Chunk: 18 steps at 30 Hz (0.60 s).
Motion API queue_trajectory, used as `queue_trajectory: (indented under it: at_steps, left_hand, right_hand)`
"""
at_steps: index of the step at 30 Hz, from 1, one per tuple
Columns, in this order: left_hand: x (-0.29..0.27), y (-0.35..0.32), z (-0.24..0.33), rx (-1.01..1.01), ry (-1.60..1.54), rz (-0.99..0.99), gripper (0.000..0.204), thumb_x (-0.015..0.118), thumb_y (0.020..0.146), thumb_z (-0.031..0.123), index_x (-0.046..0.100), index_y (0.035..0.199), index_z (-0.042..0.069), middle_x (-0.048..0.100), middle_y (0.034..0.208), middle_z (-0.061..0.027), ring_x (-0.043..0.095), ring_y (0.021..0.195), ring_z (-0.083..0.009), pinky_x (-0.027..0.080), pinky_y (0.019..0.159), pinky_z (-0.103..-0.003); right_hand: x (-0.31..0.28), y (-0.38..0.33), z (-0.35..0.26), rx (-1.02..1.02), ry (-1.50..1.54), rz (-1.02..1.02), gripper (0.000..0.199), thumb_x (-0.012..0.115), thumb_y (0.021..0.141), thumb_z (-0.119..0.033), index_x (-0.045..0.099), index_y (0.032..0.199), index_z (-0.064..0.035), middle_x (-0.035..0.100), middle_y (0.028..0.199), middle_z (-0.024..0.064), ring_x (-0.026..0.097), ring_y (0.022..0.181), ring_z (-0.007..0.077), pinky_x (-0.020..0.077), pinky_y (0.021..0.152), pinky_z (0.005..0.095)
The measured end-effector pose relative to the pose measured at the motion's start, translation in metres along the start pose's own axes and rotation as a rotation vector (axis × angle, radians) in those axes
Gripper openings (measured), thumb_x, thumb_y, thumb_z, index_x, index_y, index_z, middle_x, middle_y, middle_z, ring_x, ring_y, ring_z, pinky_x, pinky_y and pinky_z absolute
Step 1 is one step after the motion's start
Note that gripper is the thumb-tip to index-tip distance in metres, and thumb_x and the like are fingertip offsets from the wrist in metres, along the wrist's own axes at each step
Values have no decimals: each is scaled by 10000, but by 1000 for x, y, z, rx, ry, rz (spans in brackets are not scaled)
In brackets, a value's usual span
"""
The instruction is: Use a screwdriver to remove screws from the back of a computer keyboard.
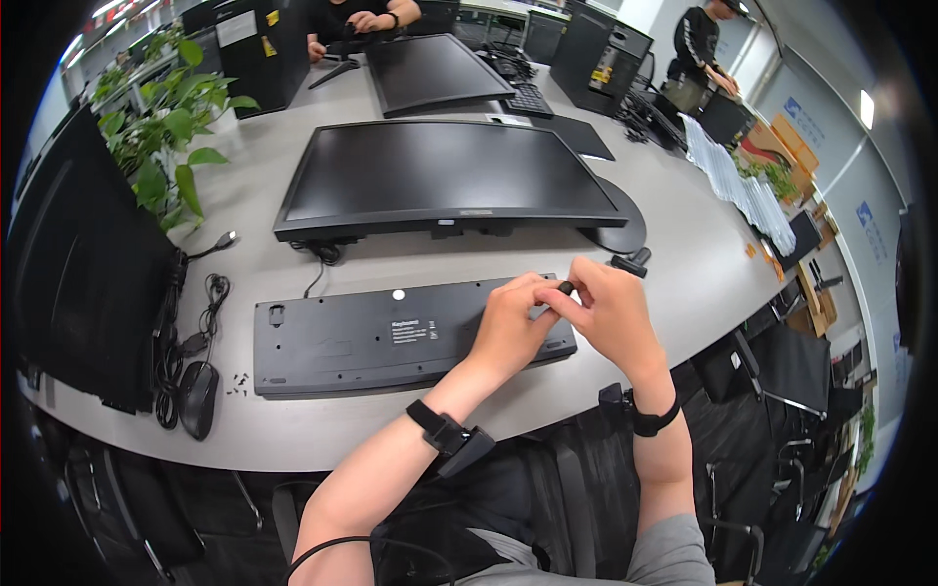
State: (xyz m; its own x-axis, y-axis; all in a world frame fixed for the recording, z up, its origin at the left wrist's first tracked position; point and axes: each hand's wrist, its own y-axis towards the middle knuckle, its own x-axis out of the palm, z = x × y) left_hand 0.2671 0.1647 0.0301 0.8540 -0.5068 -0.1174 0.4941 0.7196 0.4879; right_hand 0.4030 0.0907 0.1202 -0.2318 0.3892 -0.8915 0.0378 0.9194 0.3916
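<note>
Your left hand (pixel 508 327) and right hand (pixel 611 313) are pinched together on a small dark screwdriver (pixel 564 288), center-right of frame, over the flipped keyboard (pixel 391 337). Tool's prob. light, stiff, slippery; grip the handle. Tiny screws (pixel 237 384) lie lower left.

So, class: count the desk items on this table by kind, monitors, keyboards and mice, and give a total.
Monitors: 2
Keyboards: 2
Mice: 1
Total: 5
</note>
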Motion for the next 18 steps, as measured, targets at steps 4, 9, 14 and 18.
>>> queue_trajectory:
  at_steps: [4, 9, 14, 18]
  left_hand:
    - [1, 2, -1, 11, -28, 24, 176, 794, 898, 26, 782, 1074, 19, 749, 970, -165, 724, 882, -350, 564, 781, -418]
    - [1, 2, -4, 0, -90, 11, 195, 774, 933, 55, 762, 1111, -25, 755, 983, -167, 736, 852, -314, 580, 752, -386]
    - [4, 0, -8, 18, -14, 8, 247, 775, 944, 74, 708, 1161, -26, 716, 1009, -169, 699, 914, -389, 558, 799, -457]
    - [6, -1, -12, 65, 39, 63, 262, 777, 937, 65, 714, 1175, -23, 709, 1017, -148, 704, 860, -315, 568, 772, -388]
  right_hand:
    - [-1, -1, -8, -42, 204, 51, 226, 805, 959, -191, 732, 1125, -55, 713, 896, 103, 699, 703, 271, 538, 632, 352]
    - [-16, -1, -2, -55, 337, -134, 175, 711, 996, -43, 703, 1166, -1, 723, 974, 137, 726, 827, 288, 561, 688, 356]
    - [-6, 3, 2, -78, 269, -60, 150, 730, 978, -67, 704, 1095, 23, 726, 928, 151, 713, 804, 300, 538, 663, 366]
    - [2, 0, 0, -55, 246, 19, 158, 768, 953, -89, 719, 1045, 29, 703, 849, 146, 661, 697, 273, 505, 614, 350]
